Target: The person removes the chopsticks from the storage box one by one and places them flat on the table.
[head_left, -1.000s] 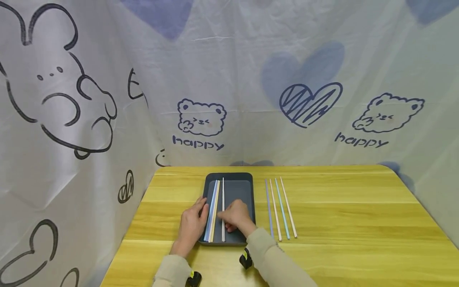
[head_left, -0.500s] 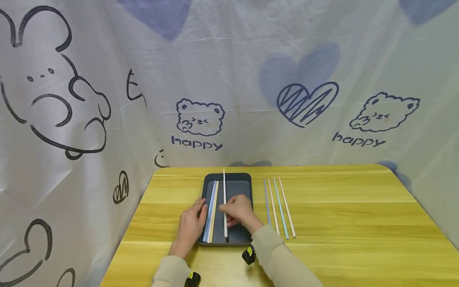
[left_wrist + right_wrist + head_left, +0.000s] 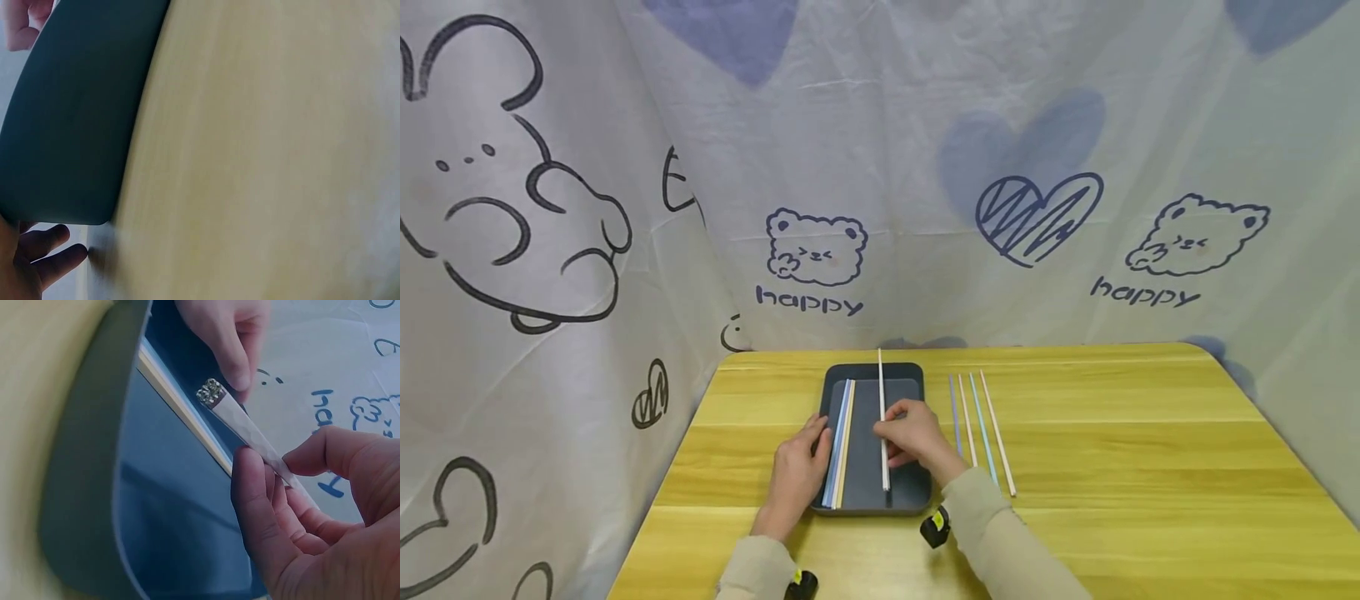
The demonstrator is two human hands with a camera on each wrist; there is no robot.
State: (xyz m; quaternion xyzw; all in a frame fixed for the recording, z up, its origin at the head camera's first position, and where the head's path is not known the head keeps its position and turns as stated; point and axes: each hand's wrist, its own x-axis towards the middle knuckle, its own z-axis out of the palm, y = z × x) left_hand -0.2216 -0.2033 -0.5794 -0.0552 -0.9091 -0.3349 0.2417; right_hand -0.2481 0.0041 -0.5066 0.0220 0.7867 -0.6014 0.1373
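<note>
Pinching a white chopstick [image 3: 882, 393], the right hand [image 3: 914, 434] should clear the tray rim [image 3: 856, 372], the left hand [image 3: 800, 467] bracing, fingers relaxed.

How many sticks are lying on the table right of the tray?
4, from left to right: the purple stick, a pale stick, the light blue stick and another pale stick. The right arm hides some near ends.

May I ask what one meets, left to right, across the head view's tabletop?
Left hand, blue and yellow chopsticks, right hand pinching white chopstick (perhaps two), purple chopstick, pink chopstick, light-blue chopstick, second pink chopstick.
</note>
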